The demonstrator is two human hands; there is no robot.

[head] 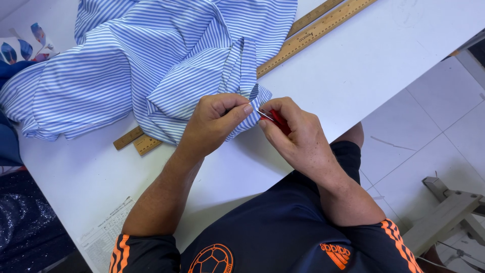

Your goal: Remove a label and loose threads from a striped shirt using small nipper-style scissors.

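Observation:
A blue and white striped garment (151, 65) lies bunched on a white table (364, 65). My left hand (212, 124) pinches a folded edge of the striped fabric near its lower corner. Close beside it, my right hand (295, 134) grips a small red-handled tool (278, 120) whose thin metal tip points at the pinched edge. The two hands almost touch. Most of the tool's handle is hidden inside my fingers.
Two long wooden rulers (313, 33) run diagonally under the garment, their other ends (136, 142) poking out at the lower left. A printed paper sheet (103, 235) lies at the table's near edge. Dark fabric (25, 222) sits at left. Tiled floor (429, 131) and a wooden frame (449, 202) are at right.

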